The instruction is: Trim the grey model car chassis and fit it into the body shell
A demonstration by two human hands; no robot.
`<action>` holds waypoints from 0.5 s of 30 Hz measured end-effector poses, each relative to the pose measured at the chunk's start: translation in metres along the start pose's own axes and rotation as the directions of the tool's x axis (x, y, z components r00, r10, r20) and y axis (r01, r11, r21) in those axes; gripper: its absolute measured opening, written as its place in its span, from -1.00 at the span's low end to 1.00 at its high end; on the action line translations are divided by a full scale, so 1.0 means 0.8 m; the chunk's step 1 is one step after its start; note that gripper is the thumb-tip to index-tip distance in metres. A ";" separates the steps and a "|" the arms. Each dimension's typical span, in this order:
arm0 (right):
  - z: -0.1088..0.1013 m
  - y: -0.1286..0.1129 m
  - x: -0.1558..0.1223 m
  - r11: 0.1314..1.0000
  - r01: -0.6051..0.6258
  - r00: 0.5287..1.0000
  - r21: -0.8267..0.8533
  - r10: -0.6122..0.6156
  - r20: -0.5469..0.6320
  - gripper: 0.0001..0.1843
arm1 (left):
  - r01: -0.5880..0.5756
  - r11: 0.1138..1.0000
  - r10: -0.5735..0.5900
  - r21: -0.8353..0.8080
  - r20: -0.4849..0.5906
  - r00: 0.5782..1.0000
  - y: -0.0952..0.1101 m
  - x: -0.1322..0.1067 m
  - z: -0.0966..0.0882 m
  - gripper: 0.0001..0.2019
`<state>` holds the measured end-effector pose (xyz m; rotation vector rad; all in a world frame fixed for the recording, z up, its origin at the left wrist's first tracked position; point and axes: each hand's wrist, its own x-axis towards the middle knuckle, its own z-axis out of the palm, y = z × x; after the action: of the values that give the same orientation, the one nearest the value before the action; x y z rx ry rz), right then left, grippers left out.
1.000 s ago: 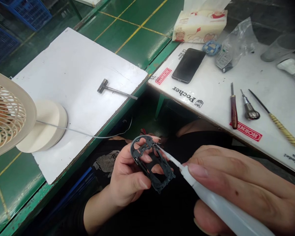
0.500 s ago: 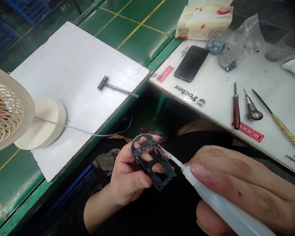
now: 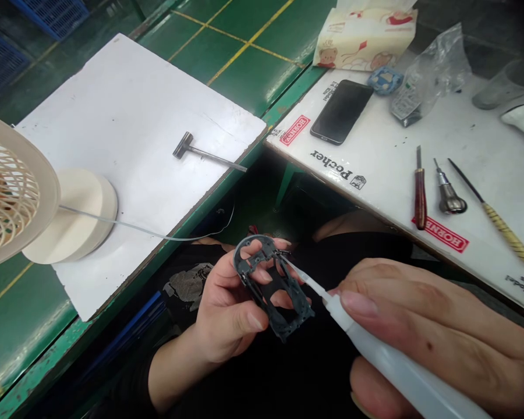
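Observation:
Held up above my lap is a dark grey, open frame-like part (image 3: 294, 297) with one rounded end. My left hand (image 3: 225, 308) grips it, thumb in front and fingers behind and through its openings. My right hand (image 3: 397, 314) is wrapped round a white squeeze bottle (image 3: 384, 355) with a long thin nozzle. The tip of that nozzle meets the upper right side of the frame part, beside its rounded end. Whether any liquid comes out is too small to tell.
On the left board (image 3: 148, 93) stand a fan (image 3: 82, 215) with its cable and a T-shaped metal tool (image 3: 209, 156). The right table holds a phone (image 3: 341, 112), a tissue pack (image 3: 367, 41), a plastic bag (image 3: 436, 75), a chisel-like tool (image 3: 420, 192), a pin vise (image 3: 449, 192) and a file (image 3: 498, 215).
Both hands keep the same hold, with the nozzle still at the frame part. The frame part has turned very slightly, and the view has shifted a little.

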<state>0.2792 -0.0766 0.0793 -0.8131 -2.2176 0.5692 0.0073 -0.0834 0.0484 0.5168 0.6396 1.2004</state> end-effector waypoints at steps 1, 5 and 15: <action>0.000 0.001 -0.001 1.000 -0.001 1.000 0.003 0.001 0.006 -0.15 | 0.008 1.000 -0.008 -0.005 0.003 1.000 0.001 0.000 0.000 -0.69; -0.001 0.003 -0.005 1.000 0.007 1.000 0.005 -0.007 0.011 -0.10 | 0.018 1.000 -0.018 0.010 -0.004 1.000 0.002 -0.001 -0.001 -0.68; -0.001 0.002 -0.003 1.000 0.012 1.000 -0.006 -0.012 0.002 -0.12 | 0.014 1.000 -0.014 0.008 0.012 1.000 0.001 -0.002 0.001 -0.69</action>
<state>0.2818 -0.0771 0.0772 -0.8019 -2.2258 0.5588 0.0067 -0.0844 0.0496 0.5253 0.6375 1.1816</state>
